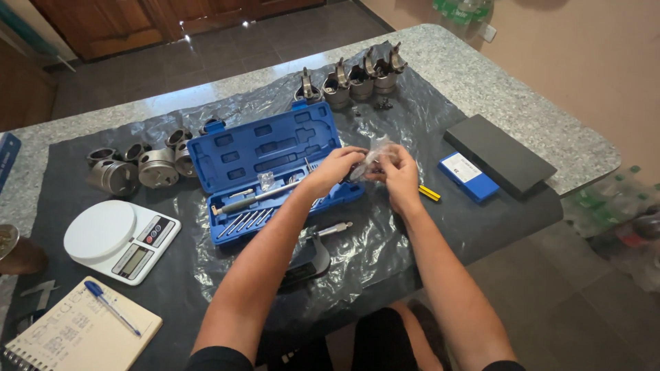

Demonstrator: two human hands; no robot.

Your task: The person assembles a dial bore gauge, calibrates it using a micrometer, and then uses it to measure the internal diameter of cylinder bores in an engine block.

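Clear plastic packet (377,155), contents unclear, pinched by both hands' fingers above blue case (275,165).

Both hands meet over the open blue tool case (265,165): the left hand (335,168) and right hand (397,175) pinch a small clear plastic bag (375,156) between them. A kitchen scale (120,239) and a notebook (79,333) lie on the desk (481,75).
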